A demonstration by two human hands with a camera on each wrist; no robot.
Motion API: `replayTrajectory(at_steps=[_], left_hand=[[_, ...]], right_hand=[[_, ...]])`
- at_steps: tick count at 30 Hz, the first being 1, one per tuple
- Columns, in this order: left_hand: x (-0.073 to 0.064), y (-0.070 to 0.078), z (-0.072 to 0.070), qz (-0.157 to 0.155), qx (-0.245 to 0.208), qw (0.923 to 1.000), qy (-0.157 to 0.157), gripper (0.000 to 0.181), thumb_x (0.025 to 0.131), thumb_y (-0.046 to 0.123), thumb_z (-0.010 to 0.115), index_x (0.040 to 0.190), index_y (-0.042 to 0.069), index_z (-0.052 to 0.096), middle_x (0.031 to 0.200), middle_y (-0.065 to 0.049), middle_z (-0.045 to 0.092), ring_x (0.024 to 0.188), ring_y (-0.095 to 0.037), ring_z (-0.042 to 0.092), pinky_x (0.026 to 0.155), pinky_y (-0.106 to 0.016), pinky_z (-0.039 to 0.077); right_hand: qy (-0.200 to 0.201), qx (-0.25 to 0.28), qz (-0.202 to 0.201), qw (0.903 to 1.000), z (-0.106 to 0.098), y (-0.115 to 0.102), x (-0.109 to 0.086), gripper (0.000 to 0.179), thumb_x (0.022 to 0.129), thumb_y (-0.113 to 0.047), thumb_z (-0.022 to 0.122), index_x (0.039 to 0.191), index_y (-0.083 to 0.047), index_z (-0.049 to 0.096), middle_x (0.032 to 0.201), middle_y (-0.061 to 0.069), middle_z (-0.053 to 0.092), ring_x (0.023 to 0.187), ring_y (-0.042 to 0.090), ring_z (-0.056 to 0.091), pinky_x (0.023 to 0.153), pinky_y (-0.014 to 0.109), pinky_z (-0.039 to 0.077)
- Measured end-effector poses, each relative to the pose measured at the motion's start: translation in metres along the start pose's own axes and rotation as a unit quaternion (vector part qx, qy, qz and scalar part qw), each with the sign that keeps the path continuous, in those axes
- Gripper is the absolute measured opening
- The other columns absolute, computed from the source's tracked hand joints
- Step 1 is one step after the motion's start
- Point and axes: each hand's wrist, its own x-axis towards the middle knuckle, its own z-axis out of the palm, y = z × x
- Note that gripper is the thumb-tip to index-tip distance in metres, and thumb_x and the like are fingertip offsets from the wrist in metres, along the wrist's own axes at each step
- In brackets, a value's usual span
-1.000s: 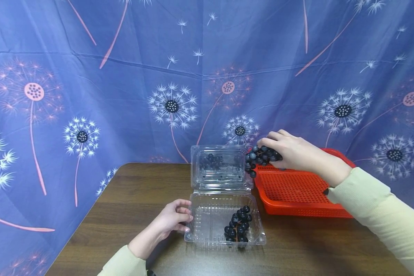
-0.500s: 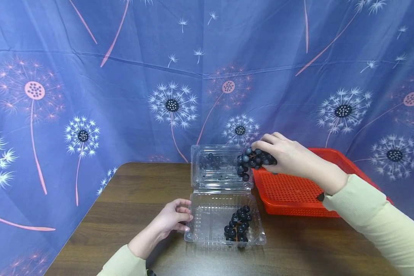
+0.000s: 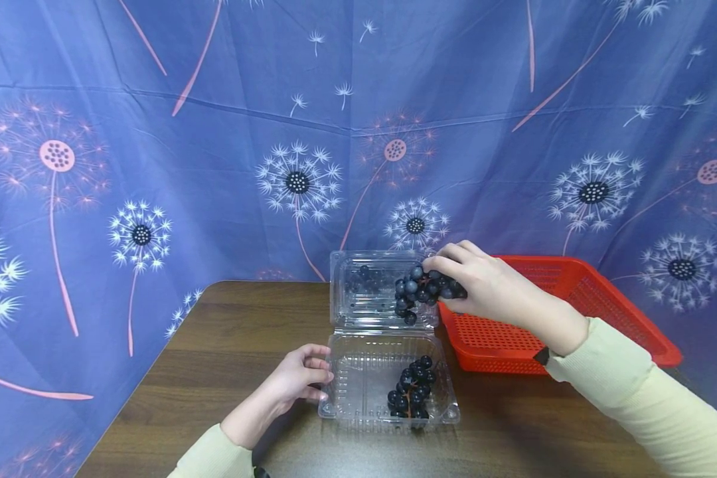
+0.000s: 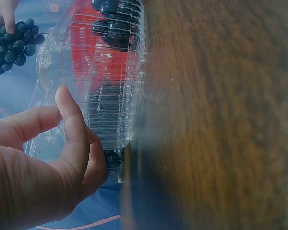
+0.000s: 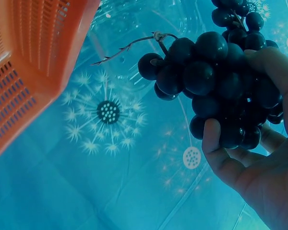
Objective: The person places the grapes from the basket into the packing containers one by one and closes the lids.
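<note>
My right hand (image 3: 484,282) holds a bunch of dark grapes (image 3: 421,289) in curled fingers, raised before the upright lid of a clear plastic clamshell box (image 3: 358,378). In the right wrist view, thumb and fingers wrap the bunch (image 5: 206,72), and a bare stem sticks out at its left. A second bunch of dark grapes (image 3: 413,392) lies in the right half of the box's base. At the base's left side is my left hand (image 3: 299,378), its fingers loosely bent and fingertips right at the rim; the left wrist view shows this hand (image 4: 62,158) beside the ribbed wall.
A red perforated plastic basket (image 3: 621,318) stands right of the box, partly behind my right forearm. The wooden table (image 3: 227,345) ends at a blue dandelion-print cloth (image 3: 215,166) hanging behind it.
My right hand has carried its grape bunch left and slightly down, from beside the basket to in front of the box's lid. The left hand and the box stay put.
</note>
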Motion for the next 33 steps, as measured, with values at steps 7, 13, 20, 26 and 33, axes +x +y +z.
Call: replayTrajectory(at_steps=[7, 13, 20, 26, 33], left_hand=[[-0.001, 0.000, 0.000, -0.002, -0.001, 1.0000, 0.000, 0.053, 0.082, -0.004, 0.061, 0.130, -0.009, 0.038, 0.093, -0.009, 0.052, 0.080, -0.018, 0.058, 0.059, -0.030, 0.056], [0.000, 0.001, 0.001, -0.004, -0.002, 1.0000, 0.002, 0.053, 0.082, -0.005, 0.062, 0.130, -0.009, 0.038, 0.093, -0.009, 0.053, 0.081, -0.019, 0.059, 0.059, -0.029, 0.056], [-0.001, 0.002, 0.001, -0.005, -0.005, 1.0000, 0.002, 0.054, 0.082, -0.004, 0.062, 0.130, -0.009, 0.038, 0.092, -0.008, 0.052, 0.080, -0.018, 0.058, 0.058, -0.029, 0.056], [-0.001, 0.002, 0.002, -0.005, -0.002, 1.0000, 0.002, 0.054, 0.082, -0.004, 0.062, 0.130, -0.009, 0.038, 0.092, -0.008, 0.052, 0.080, -0.018, 0.058, 0.059, -0.029, 0.056], [-0.002, 0.003, 0.001, -0.006, -0.003, 1.0000, 0.001, 0.054, 0.082, -0.004, 0.062, 0.130, -0.009, 0.038, 0.091, -0.007, 0.052, 0.081, -0.019, 0.059, 0.059, -0.029, 0.056]], right_hand=[[0.017, 0.013, 0.003, 0.9998, 0.007, -0.011, 0.000, 0.054, 0.066, -0.014, 0.080, 0.115, -0.016, 0.058, 0.103, 0.003, 0.056, 0.095, 0.021, 0.050, 0.071, 0.037, 0.053], [0.019, 0.027, 0.003, 0.9994, 0.013, -0.020, -0.001, 0.053, 0.066, -0.017, 0.081, 0.114, -0.017, 0.058, 0.104, 0.003, 0.056, 0.097, 0.020, 0.049, 0.073, 0.035, 0.053], [0.032, 0.043, -0.001, 0.9985, 0.022, -0.027, -0.004, 0.055, 0.065, -0.015, 0.082, 0.114, -0.016, 0.058, 0.105, 0.004, 0.056, 0.097, 0.020, 0.049, 0.073, 0.036, 0.052], [0.039, 0.057, 0.001, 0.9976, 0.029, -0.033, -0.007, 0.053, 0.066, -0.016, 0.081, 0.114, -0.016, 0.059, 0.109, 0.005, 0.057, 0.102, 0.019, 0.050, 0.075, 0.034, 0.054], [0.052, 0.065, -0.004, 0.9965, 0.037, -0.039, -0.007, 0.054, 0.065, -0.016, 0.082, 0.114, -0.016, 0.058, 0.110, 0.005, 0.055, 0.102, 0.019, 0.050, 0.076, 0.033, 0.055]])
